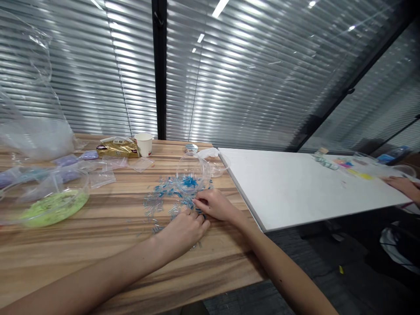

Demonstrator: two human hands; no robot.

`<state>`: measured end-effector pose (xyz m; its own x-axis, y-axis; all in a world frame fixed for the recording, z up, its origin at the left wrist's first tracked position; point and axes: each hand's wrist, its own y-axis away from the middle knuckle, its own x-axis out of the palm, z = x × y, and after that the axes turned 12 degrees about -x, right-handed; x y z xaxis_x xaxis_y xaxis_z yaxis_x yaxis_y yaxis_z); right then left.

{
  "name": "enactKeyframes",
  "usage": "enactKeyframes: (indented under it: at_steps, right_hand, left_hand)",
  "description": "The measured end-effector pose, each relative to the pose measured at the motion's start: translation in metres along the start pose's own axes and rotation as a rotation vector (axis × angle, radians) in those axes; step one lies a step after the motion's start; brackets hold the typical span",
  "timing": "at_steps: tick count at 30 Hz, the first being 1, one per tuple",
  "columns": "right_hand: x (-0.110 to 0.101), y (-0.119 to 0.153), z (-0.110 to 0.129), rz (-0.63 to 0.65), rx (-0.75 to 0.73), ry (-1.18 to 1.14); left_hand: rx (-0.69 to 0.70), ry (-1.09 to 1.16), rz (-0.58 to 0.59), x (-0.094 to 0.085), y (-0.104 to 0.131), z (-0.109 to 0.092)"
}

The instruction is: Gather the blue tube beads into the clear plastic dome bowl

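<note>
Small tube-shaped pieces (154, 203), some blue and some clear, lie scattered over the wooden table. A clear plastic cup (193, 168) lies tipped among them, with blue pieces (189, 181) inside. My left hand (187, 226) rests low over the near pieces, its fingers curled in and their tips hidden. Just beyond it, my right hand (215, 204) is beside the cup's mouth, with thumb and forefinger drawn together at the pieces. Whatever either hand pinches is too small or hidden to make out.
On the left are a clear bowl with yellow-green contents (55, 208), small plastic bags (101, 178) and a large clear bag (39, 135). A gold packet (118, 148) and paper cup (143, 144) stand behind. Another person's hand (402, 186) rests at the white table (278, 188).
</note>
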<state>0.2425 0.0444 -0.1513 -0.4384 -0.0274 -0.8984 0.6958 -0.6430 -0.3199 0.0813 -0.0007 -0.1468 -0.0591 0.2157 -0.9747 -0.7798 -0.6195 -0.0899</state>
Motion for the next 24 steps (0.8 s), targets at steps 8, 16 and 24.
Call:
enactKeyframes:
  at_steps: [8, 16, 24]
  right_hand:
    - [-0.0009, -0.0008, 0.0007, 0.006, 0.003, -0.014]
    - [-0.0022, -0.0004, 0.0011, 0.013, 0.005, -0.039]
    - [-0.0034, -0.0007, 0.0031, 0.019, 0.012, -0.038]
  left_hand:
    - [-0.010, 0.004, -0.037, 0.0015, -0.0001, -0.0017]
    - [-0.022, -0.039, -0.010, 0.0001, 0.0004, -0.0034]
    - [-0.028, 0.009, -0.013, -0.0005, 0.0006, -0.0036]
